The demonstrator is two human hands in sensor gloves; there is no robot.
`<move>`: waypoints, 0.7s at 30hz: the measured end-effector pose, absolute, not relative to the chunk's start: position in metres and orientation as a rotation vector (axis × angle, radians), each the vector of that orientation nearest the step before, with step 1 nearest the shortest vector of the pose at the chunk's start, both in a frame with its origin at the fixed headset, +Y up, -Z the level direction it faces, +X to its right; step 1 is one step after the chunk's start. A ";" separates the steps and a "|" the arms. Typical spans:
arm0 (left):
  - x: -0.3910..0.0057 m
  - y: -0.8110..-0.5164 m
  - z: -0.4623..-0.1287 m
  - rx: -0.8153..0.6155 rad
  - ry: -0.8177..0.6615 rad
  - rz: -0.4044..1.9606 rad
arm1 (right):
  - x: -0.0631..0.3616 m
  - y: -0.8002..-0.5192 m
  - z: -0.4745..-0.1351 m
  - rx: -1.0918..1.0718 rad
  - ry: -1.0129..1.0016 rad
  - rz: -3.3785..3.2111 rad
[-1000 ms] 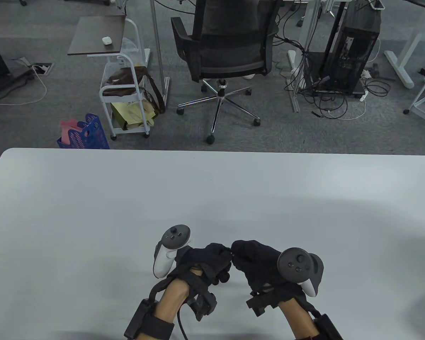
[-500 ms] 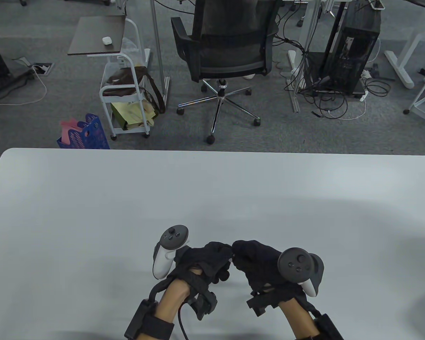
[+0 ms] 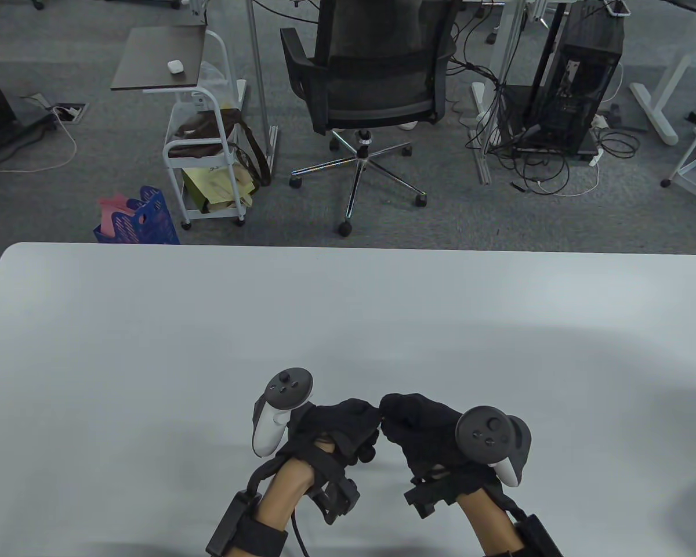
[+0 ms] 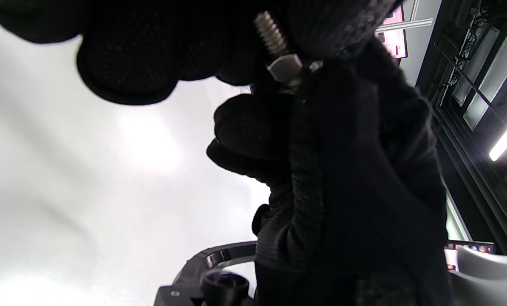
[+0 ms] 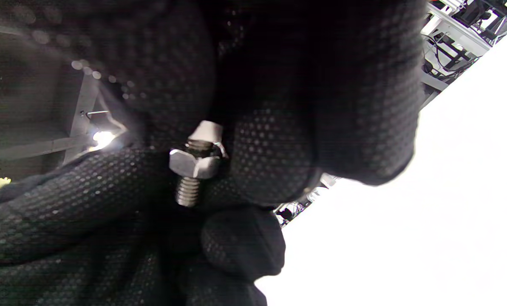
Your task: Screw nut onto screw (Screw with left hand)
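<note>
Both gloved hands meet fingertip to fingertip low over the table's near middle. My right hand (image 3: 387, 413) pinches a silver screw (image 5: 188, 189) at its head end. A silver hex nut (image 5: 194, 163) sits partway along the thread, and the bare thread end pokes out past it. My left hand (image 3: 373, 419) closes its fingertips (image 5: 109, 187) around the nut and thread end. In the left wrist view the nut (image 4: 284, 68) and the thread (image 4: 271, 32) show between dark fingers. In the table view the screw and nut are hidden by the gloves.
The white table (image 3: 209, 325) spreads out around the hands. Its far edge runs across the middle of the table view. Beyond it stand an office chair (image 3: 371, 87) and a small cart (image 3: 203, 145) on the floor.
My left hand has shifted and rolled slightly at the nut, its tracker moving a little. My right hand has stayed still.
</note>
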State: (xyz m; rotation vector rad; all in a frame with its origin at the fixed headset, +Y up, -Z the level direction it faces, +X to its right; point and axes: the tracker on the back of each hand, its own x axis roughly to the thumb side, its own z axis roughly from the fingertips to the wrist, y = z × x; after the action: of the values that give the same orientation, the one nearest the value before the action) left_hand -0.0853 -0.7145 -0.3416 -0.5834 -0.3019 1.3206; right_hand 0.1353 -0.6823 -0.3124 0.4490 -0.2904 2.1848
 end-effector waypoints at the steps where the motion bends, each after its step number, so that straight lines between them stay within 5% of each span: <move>1: -0.085 -0.714 -0.342 -0.599 -0.310 1.321 | 0.135 -0.682 -0.312 0.450 -0.290 2.184; 21: -0.087 -0.717 -0.341 -0.625 -0.285 1.354 | 0.136 -0.681 -0.311 0.455 -0.303 2.171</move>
State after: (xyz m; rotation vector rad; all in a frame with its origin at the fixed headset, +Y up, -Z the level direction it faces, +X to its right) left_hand -0.0866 -0.7169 -0.3413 -0.6245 -0.2849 1.3543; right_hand 0.1355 -0.6807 -0.3112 0.4547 -0.3033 2.1713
